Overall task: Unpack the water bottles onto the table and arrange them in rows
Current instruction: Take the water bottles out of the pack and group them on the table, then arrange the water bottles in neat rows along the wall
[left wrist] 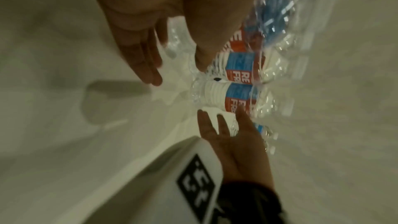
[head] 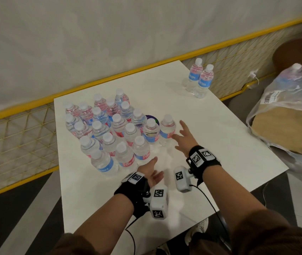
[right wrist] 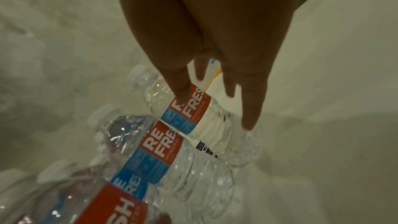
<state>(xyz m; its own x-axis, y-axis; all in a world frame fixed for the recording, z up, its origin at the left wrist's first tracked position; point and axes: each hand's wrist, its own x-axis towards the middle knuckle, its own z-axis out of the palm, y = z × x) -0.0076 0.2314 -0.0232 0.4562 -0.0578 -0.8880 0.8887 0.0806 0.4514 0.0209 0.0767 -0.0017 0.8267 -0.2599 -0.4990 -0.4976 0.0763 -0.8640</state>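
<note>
— Hands first, what do they do?

— Left hand (head: pixel 151 171) is nearest, above the white table (head: pixel 220 129), palm turned inward, fingers straight and relaxed. It holds nothing. It is just beside the front bottles of the group.

— And the other one?

— Right hand (head: pixel 184 139) is a little further, fingers spread wide, also holding nothing. Its fingertips are at the side of the end bottle (head: pixel 167 129); if they really touch the label, I cannot tell for sure.

— Where are the bottles?

— Big group of water bottles (head: pixel 109 129) stands upright on the left half of the table, in rough rows, white caps up, red and blue labels. The end bottle stands at the right end of one row. Something dark and round (head: pixel 154 119) shows behind that row, mostly hidden.

— Anything further?

— Two more bottles (head: pixel 200 80) stand together at the far right corner, well apart from the group. Right of the table is a plastic bag (head: pixel 290 100) with one bottle cap (head: pixel 296 66) showing at its top. Behind the table runs a yellow mesh fence (head: pixel 17 137).
</note>
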